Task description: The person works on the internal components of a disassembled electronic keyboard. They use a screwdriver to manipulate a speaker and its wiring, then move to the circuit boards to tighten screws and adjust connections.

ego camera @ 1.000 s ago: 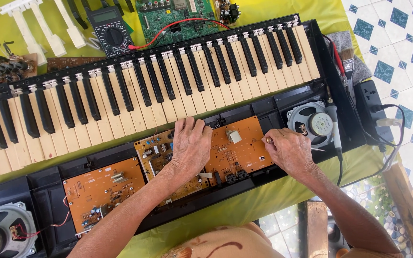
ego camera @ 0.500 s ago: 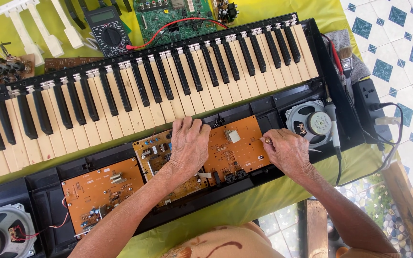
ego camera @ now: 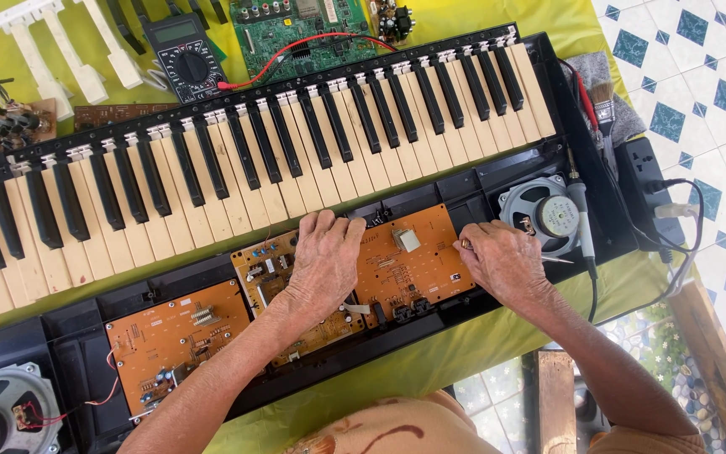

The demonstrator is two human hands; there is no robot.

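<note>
On the open keyboard (ego camera: 86, 403) | our left hand (ego camera: 323, 261) lies flat, fingers spread, on the orange circuit board (ego camera: 413, 269) | our right hand (ego camera: 502, 261) pinches something small at its right edge, beside the speaker (ego camera: 548, 214).

Both hands (ego camera: 325, 256) on orange circuit board (ego camera: 413, 261)

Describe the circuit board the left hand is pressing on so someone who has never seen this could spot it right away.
Start from the opened keyboard lying across the yellow-green cloth. In the black tray below its keys, the left hand lies flat on the middle circuit board, with the right hand at its right edge. It is orange like the board to its left, but sits beside the right-hand round speaker.
</note>
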